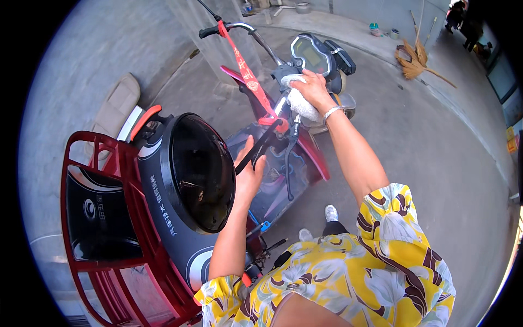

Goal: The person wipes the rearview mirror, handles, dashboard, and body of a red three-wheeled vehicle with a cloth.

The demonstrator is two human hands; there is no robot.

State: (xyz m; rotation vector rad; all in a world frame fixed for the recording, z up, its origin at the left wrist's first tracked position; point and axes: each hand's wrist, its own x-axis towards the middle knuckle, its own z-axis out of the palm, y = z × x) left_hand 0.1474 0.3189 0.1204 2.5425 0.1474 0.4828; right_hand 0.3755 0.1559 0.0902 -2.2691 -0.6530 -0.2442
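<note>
My right hand [315, 91] is closed on a white cloth [302, 104], pressing it against the middle of the handlebar beside the display [309, 55] of a red and black three-wheeler. A bracelet circles that wrist. Close to me on the left is a large round black mirror [200, 171]. Its black stem [265, 143] runs up to the handlebar. My left hand [248, 177] is at the mirror's edge, with the stem passing between thumb and fingers; some fingers are partly hidden. A red ribbon [246, 68] with printing hangs from the far handlebar grip [208, 32].
The vehicle's dark seat [163, 203] and red cargo frame [68, 218] fill the left. A brake lever [287, 169] juts toward me. A beige seat [117, 103] stands behind. Brooms [415, 61] lie by the wall, and people [463, 24] are at the far right.
</note>
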